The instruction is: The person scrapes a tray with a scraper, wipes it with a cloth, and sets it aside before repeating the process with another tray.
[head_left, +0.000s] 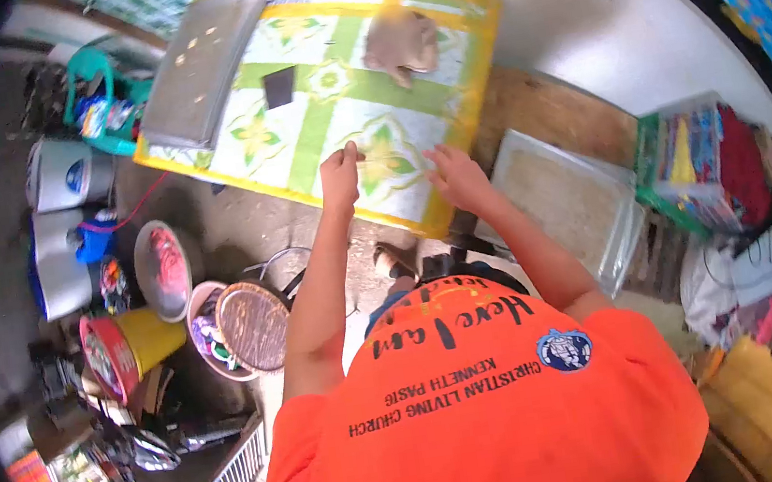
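Over the near edge of the patterned tablecloth (309, 139), my left hand (340, 181) is closed in a pinch, thumb against the fingers. My right hand (460, 176) is held a short way to the right, its fingers bent together. A faint thin line seems to run between the two hands, too fine to name. Beyond them on the table lies a crumpled brownish-pink cloth-like item (401, 44), partly blurred. A small dark square piece (279, 87) lies toward the left of the cloth.
A grey board (198, 75) with small bits on it covers the table's left end. To the right are a plastic-wrapped panel (570, 197) and a crate of folded cloth (702, 160). Buckets and basins (166, 270), plus a round wooden stool top (256, 326), crowd the left floor.
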Motion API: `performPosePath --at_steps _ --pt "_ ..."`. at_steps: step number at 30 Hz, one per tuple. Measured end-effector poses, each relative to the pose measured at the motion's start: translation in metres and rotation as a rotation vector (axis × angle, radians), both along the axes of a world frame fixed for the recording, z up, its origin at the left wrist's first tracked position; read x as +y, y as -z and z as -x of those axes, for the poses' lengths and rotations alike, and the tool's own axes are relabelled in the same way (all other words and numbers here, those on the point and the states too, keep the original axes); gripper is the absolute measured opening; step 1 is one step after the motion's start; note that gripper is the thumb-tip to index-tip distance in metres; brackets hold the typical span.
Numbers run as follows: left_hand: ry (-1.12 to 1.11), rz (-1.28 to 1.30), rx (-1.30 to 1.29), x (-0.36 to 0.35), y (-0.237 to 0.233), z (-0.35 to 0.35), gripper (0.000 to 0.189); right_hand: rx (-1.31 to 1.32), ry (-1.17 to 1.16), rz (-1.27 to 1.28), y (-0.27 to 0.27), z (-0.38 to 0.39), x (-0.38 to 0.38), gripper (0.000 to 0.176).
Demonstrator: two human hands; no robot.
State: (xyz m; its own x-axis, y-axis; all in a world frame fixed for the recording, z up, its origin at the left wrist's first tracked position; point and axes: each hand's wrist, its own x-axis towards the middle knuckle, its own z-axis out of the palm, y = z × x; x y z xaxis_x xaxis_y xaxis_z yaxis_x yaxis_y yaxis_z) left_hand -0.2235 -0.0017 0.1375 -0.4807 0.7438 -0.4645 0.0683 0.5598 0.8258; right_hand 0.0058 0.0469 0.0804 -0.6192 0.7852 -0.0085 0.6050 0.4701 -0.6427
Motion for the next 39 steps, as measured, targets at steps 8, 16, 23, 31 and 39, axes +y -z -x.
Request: performPosePath --at_steps 8,16,23,31,39 --pt "-0.281 -0.004 -0.017 -0.044 0.015 0.156 0.038 0.025 -0.237 -0.237 0.008 0.124 -0.023 0.05" --pt "-0.444 -0.062 0.142 -0.024 0.047 0.293 0.029 -0.076 -0.184 -0.349 0.033 0.156 -0.024 0.054" --pt "-0.618 0.06 0.189 0.023 0.083 0.4 0.039 -0.13 -0.188 -0.296 0.026 0.16 -0.023 0.057" --pt "-0.567 0.077 0.279 0.051 0.123 0.442 0.059 -0.109 -0.158 -0.293 0.02 0.165 -0.022 0.054" --pt "-0.66 -0.037 -0.104 0.05 0.112 0.438 0.022 -0.132 -0.148 -0.328 0.012 0.167 -0.022 0.05"
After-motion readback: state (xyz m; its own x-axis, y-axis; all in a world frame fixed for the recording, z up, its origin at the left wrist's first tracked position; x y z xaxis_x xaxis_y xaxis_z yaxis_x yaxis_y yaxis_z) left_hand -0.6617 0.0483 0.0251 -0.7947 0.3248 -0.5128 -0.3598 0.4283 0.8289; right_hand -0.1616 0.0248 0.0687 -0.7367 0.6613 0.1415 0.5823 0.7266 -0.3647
